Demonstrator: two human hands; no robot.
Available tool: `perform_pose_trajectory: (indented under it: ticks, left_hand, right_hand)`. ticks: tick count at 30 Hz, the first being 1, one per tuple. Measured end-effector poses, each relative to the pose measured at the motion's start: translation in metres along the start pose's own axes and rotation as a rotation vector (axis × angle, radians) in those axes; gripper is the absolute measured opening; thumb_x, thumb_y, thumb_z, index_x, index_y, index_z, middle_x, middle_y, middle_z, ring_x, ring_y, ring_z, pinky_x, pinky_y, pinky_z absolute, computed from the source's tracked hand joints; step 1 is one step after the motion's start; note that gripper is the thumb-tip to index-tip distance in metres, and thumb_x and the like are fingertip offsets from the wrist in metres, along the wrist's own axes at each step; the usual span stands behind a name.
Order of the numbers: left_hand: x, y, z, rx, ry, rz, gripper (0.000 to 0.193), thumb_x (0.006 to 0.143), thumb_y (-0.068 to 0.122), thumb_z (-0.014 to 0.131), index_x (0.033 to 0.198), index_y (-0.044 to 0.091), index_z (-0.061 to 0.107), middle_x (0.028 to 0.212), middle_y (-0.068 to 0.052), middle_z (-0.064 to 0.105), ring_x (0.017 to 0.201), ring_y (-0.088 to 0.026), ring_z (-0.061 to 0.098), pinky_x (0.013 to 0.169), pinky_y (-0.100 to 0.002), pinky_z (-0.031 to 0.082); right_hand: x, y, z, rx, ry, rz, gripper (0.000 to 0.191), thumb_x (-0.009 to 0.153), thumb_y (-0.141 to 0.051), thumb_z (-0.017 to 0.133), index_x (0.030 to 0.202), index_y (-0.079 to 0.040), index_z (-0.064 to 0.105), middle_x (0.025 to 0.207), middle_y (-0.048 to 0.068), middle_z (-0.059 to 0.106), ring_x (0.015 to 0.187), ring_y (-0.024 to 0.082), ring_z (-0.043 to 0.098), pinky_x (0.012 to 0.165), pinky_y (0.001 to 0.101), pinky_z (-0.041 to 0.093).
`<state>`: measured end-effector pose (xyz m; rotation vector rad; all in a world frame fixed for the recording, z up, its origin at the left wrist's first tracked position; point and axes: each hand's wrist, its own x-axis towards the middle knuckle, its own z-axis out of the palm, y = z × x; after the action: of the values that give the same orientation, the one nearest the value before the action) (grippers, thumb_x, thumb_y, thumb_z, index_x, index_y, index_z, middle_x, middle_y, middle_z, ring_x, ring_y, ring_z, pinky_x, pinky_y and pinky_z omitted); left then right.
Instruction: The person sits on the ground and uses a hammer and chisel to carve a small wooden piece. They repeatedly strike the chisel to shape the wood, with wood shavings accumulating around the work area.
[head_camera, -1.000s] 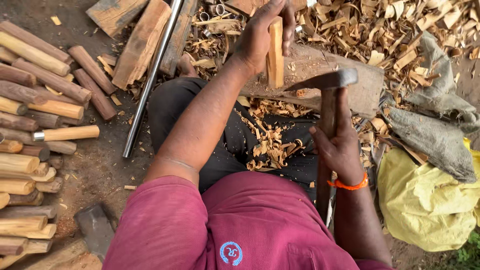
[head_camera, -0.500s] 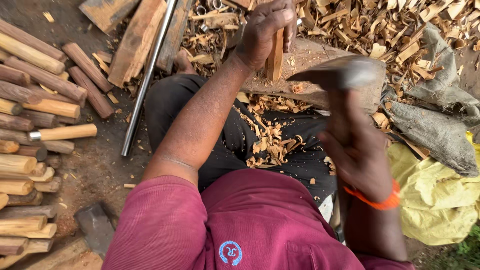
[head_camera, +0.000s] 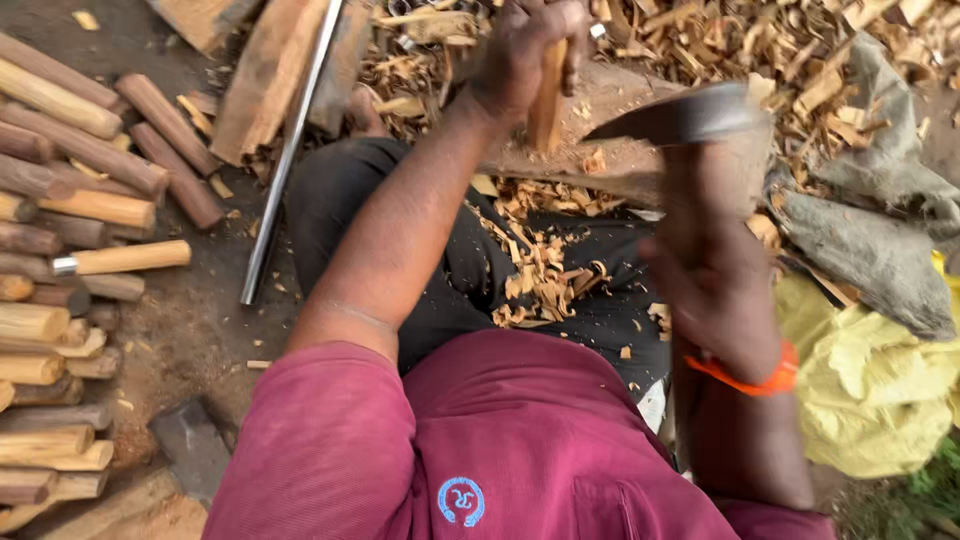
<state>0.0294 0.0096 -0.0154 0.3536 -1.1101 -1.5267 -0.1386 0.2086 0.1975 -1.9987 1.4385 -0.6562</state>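
My left hand grips a short pale wooden stick and holds it upright on a wooden chopping block. My right hand, with an orange band at the wrist, is closed around the handle of an adze-like chopping tool. Its dark metal blade hangs blurred just right of the stick, above the block. Pale wood shavings lie on my dark trousers below the block.
A stack of round wooden sticks fills the left side. A metal rod lies slanted on the dirt beside flat boards. Wood chips cover the ground at the top right. Grey cloth and a yellow bag sit at the right.
My right hand has lifted the tool from resting on the block and is swinging it, blade now blurred. My left hand has kept the stick upright on the block.
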Motion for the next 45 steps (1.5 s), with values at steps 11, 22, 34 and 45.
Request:
perform_pose_trajectory:
  ticks: [11, 22, 34, 45]
  left_hand:
    - [0.005, 0.013, -0.002, -0.130, -0.033, -0.051, 0.028, 0.101, 0.035, 0.063, 0.091, 0.010, 0.055, 0.074, -0.007, 0.058, 0.062, -0.018, 0.062, 0.056, -0.036, 0.059]
    - [0.007, 0.047, 0.038, 0.101, -0.057, -0.267, 0.070, 0.092, 0.054, 0.073, 0.126, -0.005, 0.054, 0.109, -0.019, 0.073, 0.097, -0.028, 0.074, 0.091, -0.046, 0.064]
    - [-0.030, 0.092, 0.182, 1.630, -0.462, -0.685, 0.036, 0.090, 0.046, 0.068, 0.106, 0.013, 0.069, 0.091, -0.008, 0.074, 0.081, -0.023, 0.071, 0.081, -0.044, 0.056]
    - [-0.080, 0.103, 0.247, 1.343, -0.474, -0.887, 0.051, 0.094, 0.058, 0.068, 0.112, 0.011, 0.061, 0.102, -0.009, 0.066, 0.092, -0.022, 0.064, 0.081, -0.041, 0.055]
  right_hand:
    - [0.026, 0.010, 0.038, 0.362, -0.091, 0.052, 0.095, 0.084, 0.026, 0.054, 0.165, -0.006, 0.016, 0.172, 0.023, 0.025, 0.160, 0.030, 0.024, 0.127, 0.0415, 0.024]
    - [-0.023, 0.086, -0.027, -0.211, 0.312, 0.461, 0.101, 0.091, -0.002, 0.073, 0.172, -0.022, 0.017, 0.133, 0.020, 0.065, 0.085, 0.018, 0.064, 0.070, 0.0355, 0.051]
    - [-0.072, 0.112, -0.062, -0.019, 0.230, 0.661, 0.103, 0.088, -0.022, 0.076, 0.166, -0.041, 0.011, 0.137, 0.029, 0.061, 0.113, 0.040, 0.069, 0.097, 0.0483, 0.056]
    - [-0.099, 0.124, -0.077, 0.120, 0.276, 0.500, 0.099, 0.088, -0.018, 0.074, 0.164, -0.040, 0.014, 0.145, 0.025, 0.057, 0.132, 0.039, 0.059, 0.111, 0.0467, 0.048]
